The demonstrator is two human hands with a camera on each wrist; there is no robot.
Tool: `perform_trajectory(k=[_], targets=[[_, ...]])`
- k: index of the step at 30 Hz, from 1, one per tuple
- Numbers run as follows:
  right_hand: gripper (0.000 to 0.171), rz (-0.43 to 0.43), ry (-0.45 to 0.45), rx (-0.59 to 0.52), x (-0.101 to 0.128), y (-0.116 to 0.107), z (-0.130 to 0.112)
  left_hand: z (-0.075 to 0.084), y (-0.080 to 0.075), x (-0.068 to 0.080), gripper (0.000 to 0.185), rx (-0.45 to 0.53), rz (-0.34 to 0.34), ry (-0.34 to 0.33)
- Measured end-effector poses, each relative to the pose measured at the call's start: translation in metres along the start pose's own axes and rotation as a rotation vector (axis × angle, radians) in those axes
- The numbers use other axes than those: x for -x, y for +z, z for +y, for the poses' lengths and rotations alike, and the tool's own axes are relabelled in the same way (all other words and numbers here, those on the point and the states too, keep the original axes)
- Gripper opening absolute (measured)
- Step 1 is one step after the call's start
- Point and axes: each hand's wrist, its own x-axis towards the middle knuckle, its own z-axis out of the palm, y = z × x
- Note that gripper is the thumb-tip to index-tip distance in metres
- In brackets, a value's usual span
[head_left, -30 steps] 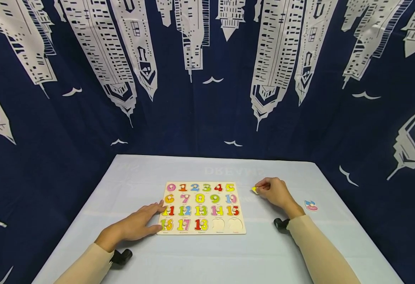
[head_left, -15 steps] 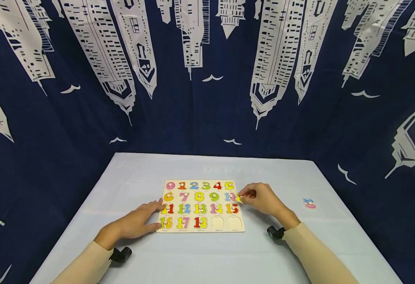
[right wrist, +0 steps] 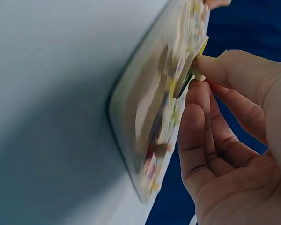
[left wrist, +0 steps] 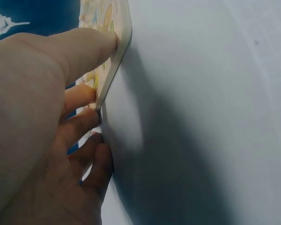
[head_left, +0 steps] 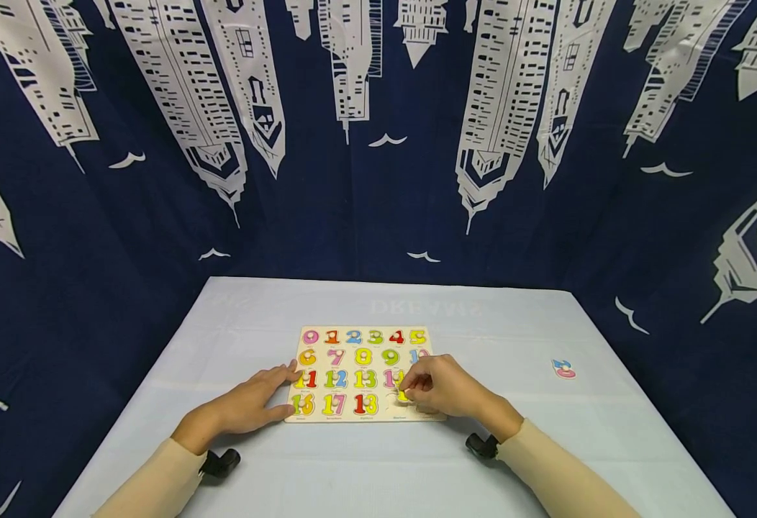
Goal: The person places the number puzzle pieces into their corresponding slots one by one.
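A wooden number puzzle board [head_left: 378, 419] lies flat on the table, with colourful knobbed numbers set in its rows. My left hand [head_left: 242, 404] rests at the board's left edge, thumb and fingertips touching it; the left wrist view shows the thumb on the board's rim [left wrist: 127, 28]. Between thumb and fingers, my right hand [head_left: 452, 388] pinches a yellow number piece [head_left: 402, 395] over the bottom row, right of the 18. In the right wrist view this number piece [right wrist: 183, 80] is tilted just above the board; its digits cannot be read.
A blue and pink number 20 piece [head_left: 564, 369] lies alone on the white tablecloth [head_left: 378, 467], right of the board. Behind the table hangs a dark blue cloth [head_left: 352, 216] printed with white buildings. A small black camera sits on each wrist.
My right hand has carried the yellow number piece leftward and nearer, from the table beside the board to above its bottom row. My left hand has stayed at the board's left edge.
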Motion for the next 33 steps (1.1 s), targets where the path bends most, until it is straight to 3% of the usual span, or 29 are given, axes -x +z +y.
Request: perform_trajectory(k=[6,18,33], targets=[[0.017,-0.037,-0.025,0.021,-0.001,0.011,-0.006,0.0,-0.001,-0.001,0.069,0.003,-0.001,0.007],[0.012,-0.033,-0.029,0.021,-0.002,0.022,-0.013,0.003,-0.003,0.0,0.069,0.003,0.0,-0.001],[0.016,0.029,0.007,-0.001,0.01,0.013,-0.003,0.0,0.001,0.0,0.072,0.008,-0.003,-0.011]])
